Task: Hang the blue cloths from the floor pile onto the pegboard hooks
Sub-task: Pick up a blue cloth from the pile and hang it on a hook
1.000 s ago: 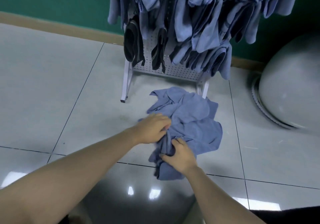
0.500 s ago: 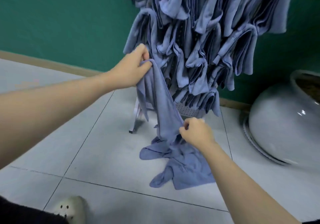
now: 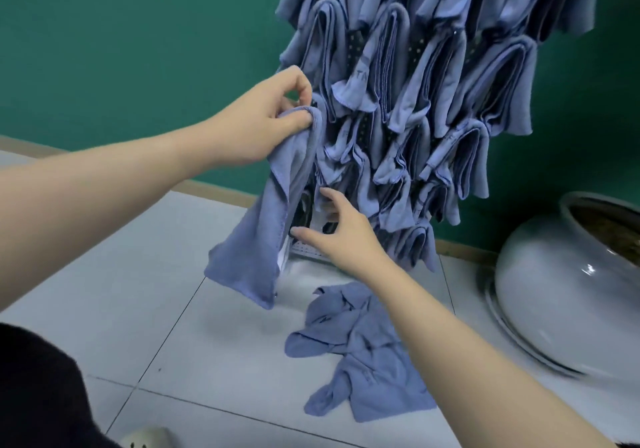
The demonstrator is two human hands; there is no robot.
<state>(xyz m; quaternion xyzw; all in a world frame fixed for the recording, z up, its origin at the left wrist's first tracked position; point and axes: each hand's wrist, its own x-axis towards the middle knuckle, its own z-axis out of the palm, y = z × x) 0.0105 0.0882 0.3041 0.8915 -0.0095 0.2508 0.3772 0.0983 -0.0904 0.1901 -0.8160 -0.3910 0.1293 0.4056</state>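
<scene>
Cloth (image 3: 273, 212) vertical, top edge in left grip (image 3: 263, 125); right grip (image 3: 332, 236) open, empty.

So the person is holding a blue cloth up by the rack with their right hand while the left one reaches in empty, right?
Not quite: the hands are swapped. The head view shows the left hand gripping the blue cloth up by the rack, while the right hand reaches in empty.

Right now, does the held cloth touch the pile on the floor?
Apart. The head view shows bare tile between the cloth, hanging from the left hand, and the pile.
</scene>
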